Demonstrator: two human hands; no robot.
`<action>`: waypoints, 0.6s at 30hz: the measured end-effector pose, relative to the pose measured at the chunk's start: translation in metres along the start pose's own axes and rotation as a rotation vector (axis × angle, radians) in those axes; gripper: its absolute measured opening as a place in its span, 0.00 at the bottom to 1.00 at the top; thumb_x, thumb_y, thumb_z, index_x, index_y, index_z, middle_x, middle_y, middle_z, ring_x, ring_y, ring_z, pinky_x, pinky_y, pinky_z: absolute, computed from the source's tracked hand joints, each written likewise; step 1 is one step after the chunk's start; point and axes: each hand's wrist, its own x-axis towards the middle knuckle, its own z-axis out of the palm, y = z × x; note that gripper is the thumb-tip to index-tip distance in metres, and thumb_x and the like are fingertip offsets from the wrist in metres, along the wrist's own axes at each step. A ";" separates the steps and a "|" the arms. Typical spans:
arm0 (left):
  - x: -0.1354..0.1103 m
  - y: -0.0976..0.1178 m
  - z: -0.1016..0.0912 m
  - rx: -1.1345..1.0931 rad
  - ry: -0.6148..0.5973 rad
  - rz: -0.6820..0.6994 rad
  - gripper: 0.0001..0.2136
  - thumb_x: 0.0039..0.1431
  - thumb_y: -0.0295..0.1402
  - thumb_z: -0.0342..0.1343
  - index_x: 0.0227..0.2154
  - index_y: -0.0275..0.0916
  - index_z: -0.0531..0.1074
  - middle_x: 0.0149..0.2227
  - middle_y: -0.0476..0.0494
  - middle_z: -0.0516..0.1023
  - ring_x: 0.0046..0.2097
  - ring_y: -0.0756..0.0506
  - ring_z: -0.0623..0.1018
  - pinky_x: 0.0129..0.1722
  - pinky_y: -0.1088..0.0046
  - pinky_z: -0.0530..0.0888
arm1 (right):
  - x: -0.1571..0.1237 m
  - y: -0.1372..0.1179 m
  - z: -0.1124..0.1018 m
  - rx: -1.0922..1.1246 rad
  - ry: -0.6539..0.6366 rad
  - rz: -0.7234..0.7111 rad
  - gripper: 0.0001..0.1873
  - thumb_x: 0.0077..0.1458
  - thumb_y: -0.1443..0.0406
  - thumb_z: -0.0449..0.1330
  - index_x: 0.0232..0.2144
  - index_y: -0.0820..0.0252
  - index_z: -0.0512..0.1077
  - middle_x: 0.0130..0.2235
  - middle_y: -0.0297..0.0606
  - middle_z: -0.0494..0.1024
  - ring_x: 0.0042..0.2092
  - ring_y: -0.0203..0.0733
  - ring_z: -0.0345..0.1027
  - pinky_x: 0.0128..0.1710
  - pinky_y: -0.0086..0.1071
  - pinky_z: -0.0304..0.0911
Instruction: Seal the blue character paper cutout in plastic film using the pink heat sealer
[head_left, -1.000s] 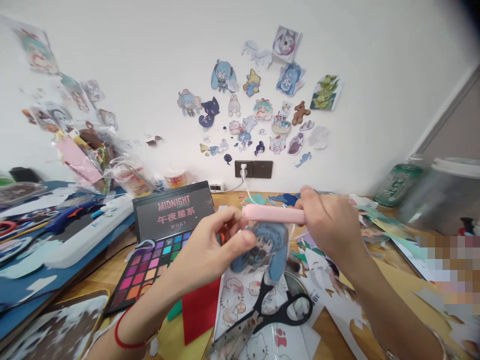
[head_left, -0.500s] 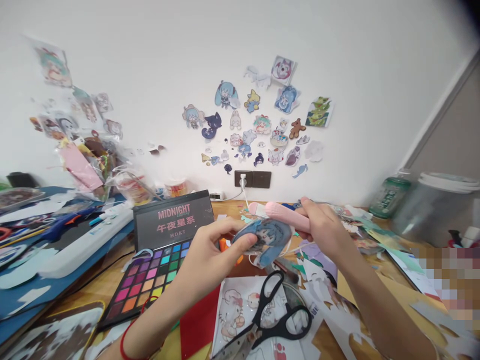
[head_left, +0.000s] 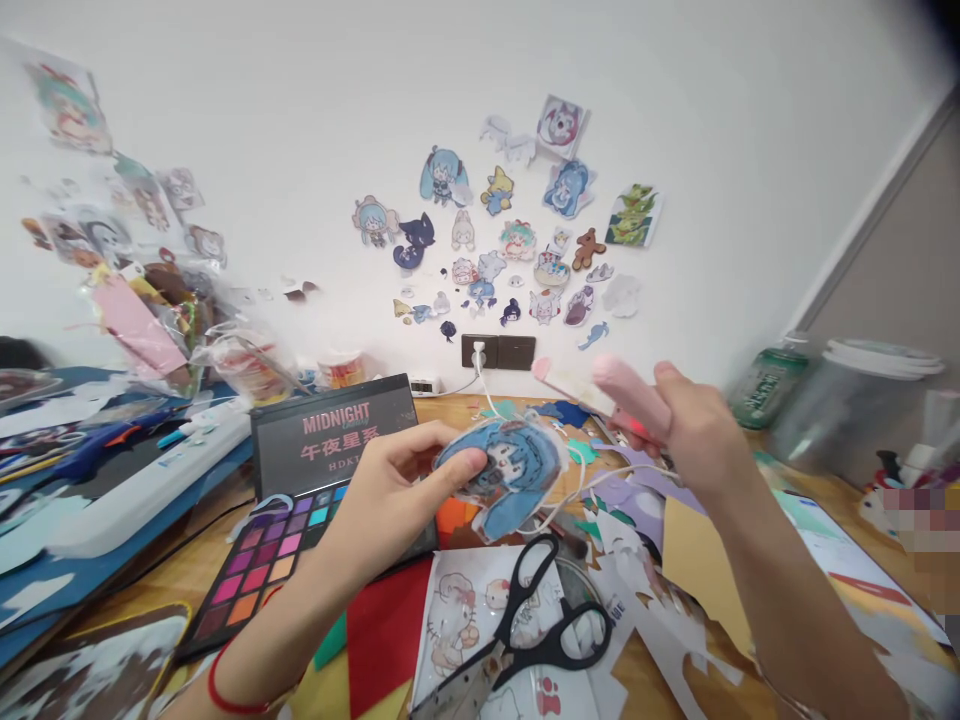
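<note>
My left hand pinches a flat cutout of a blue-haired cartoon figure by its left side, thumb on top. A clear film border runs around the cutout. In my right hand is a pink mini hair straightener, raised to the right of the cutout and apart from it. Its two jaws stand apart, and a red glow shows near my fingers. A white cord loops below. Black-handled scissors lie beneath on a clear-covered sheet with cartoon drawings.
An opened eyeshadow palette sits at left, beside a long white bar on a blue mat. Paper scraps cover the right side. Behind are a green bottle, a lidded bucket and a wall socket.
The straightener has lifted up and right, away from the cutout, and its jaws are wider apart. My left hand keeps the cutout, now a little lower left and turned more toward me.
</note>
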 end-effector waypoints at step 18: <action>-0.012 0.010 0.005 0.205 0.108 0.071 0.05 0.47 0.34 0.62 0.22 0.39 0.75 0.21 0.52 0.75 0.23 0.52 0.72 0.21 0.82 0.68 | -0.024 -0.024 0.021 -0.322 -0.013 -0.048 0.33 0.60 0.52 0.36 0.13 0.55 0.69 0.18 0.37 0.72 0.26 0.44 0.64 0.27 0.35 0.53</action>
